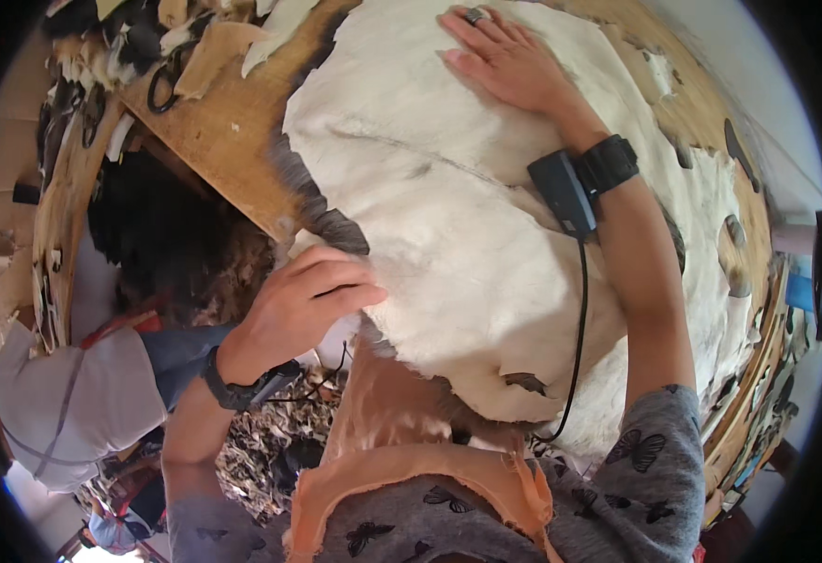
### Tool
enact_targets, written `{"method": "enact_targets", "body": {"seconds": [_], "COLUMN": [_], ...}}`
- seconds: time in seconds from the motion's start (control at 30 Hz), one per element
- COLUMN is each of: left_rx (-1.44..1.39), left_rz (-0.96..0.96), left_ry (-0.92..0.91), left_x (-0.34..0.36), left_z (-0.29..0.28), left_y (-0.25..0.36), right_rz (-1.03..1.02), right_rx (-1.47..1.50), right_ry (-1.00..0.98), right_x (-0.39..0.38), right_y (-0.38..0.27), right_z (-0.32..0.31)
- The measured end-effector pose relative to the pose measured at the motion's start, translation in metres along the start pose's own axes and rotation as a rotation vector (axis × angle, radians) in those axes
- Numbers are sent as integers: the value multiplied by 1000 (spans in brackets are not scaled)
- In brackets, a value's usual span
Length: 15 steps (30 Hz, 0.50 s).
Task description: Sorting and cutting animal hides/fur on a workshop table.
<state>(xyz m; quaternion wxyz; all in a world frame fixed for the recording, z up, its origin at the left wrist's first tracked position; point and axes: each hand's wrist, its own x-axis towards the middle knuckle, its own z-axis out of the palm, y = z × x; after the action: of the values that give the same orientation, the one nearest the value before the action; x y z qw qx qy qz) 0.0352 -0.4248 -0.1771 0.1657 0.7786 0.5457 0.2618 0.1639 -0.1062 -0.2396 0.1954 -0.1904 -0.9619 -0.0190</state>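
"How's the hide (486,272)?"
"Pale side up, dark fur (340,231) fringing its L edge, mostly flat on my tbl (233,155) w/ a long crease across. Small dark gap (526,383) nr the bottom edge; hole or tear, I can't tell."

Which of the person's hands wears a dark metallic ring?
The right hand, spread on the white, dark-fringed hide; the left hand, at the hide's edge, shows none.

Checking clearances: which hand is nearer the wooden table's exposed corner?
Left: the left hand is beside the corner, touching the hide; the right hand rests across the hide, farther away.
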Motion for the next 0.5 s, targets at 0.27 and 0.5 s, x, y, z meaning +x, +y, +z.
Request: {"method": "enact_targets", "body": {"seconds": [0.27, 0.5], "left_rx": [-41, -182], "left_rz": [-127, -166], "left_ry": [-135, -281], "left_x": [5, -7], "left_z": [0, -5], "left_y": [22, 23], "right_rz": [37, -83], "right_rx": [-32, 41], "right_ry": [-50, 23], "right_x": [-7, 0], "right_y": [2, -13], "right_z": [3, -24]}}
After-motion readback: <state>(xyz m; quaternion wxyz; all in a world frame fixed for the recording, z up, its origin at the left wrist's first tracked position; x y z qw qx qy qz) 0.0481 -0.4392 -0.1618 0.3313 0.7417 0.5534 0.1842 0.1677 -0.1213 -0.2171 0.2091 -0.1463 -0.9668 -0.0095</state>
